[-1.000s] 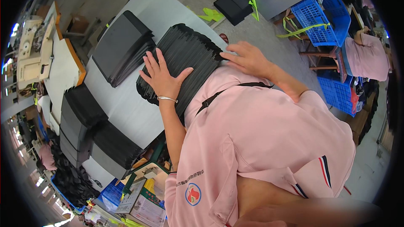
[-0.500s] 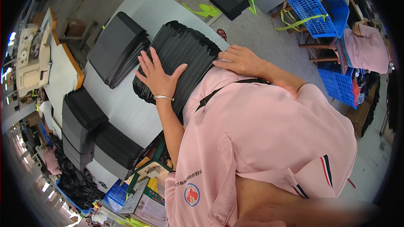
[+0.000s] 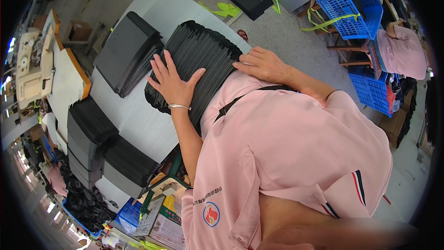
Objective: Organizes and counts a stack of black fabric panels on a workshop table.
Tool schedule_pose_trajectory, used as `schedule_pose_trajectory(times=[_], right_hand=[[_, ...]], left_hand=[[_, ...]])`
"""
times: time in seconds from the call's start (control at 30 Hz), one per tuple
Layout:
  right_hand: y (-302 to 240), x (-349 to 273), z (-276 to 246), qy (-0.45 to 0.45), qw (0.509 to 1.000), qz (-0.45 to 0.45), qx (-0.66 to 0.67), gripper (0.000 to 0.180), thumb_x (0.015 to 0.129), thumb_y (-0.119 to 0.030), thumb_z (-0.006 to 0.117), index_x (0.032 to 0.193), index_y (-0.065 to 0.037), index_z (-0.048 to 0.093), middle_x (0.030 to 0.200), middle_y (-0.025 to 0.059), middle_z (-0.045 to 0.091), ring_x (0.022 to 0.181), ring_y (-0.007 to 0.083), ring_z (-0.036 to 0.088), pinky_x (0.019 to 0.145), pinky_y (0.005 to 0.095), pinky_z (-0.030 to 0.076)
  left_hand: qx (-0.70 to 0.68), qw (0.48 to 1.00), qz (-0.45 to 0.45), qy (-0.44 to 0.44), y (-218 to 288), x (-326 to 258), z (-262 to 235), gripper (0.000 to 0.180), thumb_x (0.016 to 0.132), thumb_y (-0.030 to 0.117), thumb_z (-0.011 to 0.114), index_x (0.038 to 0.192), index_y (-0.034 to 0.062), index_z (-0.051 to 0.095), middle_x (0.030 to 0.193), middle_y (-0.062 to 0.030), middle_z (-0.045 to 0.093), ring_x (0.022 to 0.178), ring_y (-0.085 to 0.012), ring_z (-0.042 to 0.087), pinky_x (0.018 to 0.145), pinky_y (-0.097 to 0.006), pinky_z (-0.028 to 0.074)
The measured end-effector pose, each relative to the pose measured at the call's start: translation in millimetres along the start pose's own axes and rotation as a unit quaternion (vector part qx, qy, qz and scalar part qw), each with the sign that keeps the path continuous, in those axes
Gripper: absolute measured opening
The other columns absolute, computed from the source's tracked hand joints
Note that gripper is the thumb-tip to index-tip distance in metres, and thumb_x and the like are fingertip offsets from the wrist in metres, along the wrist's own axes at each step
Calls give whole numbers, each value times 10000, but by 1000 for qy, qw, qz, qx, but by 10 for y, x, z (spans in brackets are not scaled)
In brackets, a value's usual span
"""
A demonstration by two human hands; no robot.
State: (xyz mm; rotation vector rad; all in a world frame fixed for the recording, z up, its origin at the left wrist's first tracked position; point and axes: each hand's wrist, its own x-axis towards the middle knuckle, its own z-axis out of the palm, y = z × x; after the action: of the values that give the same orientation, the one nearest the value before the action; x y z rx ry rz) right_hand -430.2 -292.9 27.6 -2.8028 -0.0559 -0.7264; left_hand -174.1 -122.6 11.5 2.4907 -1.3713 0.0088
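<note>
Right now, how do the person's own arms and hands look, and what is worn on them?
Both forearms are bare. The left hand has a thin silver bangle at the wrist. The right hand wears nothing visible. Short pink sleeves of a polo shirt cover the upper arms.

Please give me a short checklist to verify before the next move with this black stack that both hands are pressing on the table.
1. Left hand flat on top of the black stack: ok.
2. Right hand on the stack's near edge: ok.
3. Sheets squared up: not ok, edges look fanned.
4. Stack fully on the grey table: cannot tell, the body hides its near part.
5. Neighbouring dark pile apart from the stack: cannot tell.
</note>
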Motion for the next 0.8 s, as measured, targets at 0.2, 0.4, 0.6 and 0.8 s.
schedule_pose_trajectory(times=[0.2, 0.4, 0.6, 0.8], right_hand=[[-5, 0, 16, 5, 1000, -3, -2, 339, 787, -114, 637, 1114, -39, 683, 1076, 77, 634, 866, 211, 622, 792, 332, 494], [-28, 26, 18, -8, 999, 13, 45, 202, 774, -122, 655, 965, -55, 666, 1059, 70, 641, 855, 203, 632, 757, 333, 504], [-59, 60, 40, 21, 999, 15, 36, 144, 767, -104, 676, 899, -52, 652, 1156, 91, 669, 833, 206, 638, 736, 336, 513], [-50, 42, 47, 21, 999, 2, 36, 150, 766, -98, 672, 906, -48, 651, 1179, 96, 678, 834, 206, 638, 737, 333, 511]], left_hand=[[-3, 1000, 3, 6, -11, 5, 7, 1195, 681, 819, 689, 1605, 168, 301, 1659, -171, 259, 1547, -342, 206, 1191, -656, 93], [-2, 1000, 5, 8, -7, 9, 3, 1193, 681, 823, 686, 1603, 167, 307, 1656, -176, 266, 1544, -348, 211, 1190, -657, 99], [-4, 1000, 6, 6, -8, 16, 1, 1191, 684, 818, 688, 1604, 164, 304, 1656, -178, 264, 1546, -350, 205, 1190, -654, 100], [-3, 1000, 5, 8, -22, 18, 4, 1197, 680, 816, 693, 1603, 159, 305, 1655, -179, 265, 1545, -350, 207, 1190, -654, 99]])
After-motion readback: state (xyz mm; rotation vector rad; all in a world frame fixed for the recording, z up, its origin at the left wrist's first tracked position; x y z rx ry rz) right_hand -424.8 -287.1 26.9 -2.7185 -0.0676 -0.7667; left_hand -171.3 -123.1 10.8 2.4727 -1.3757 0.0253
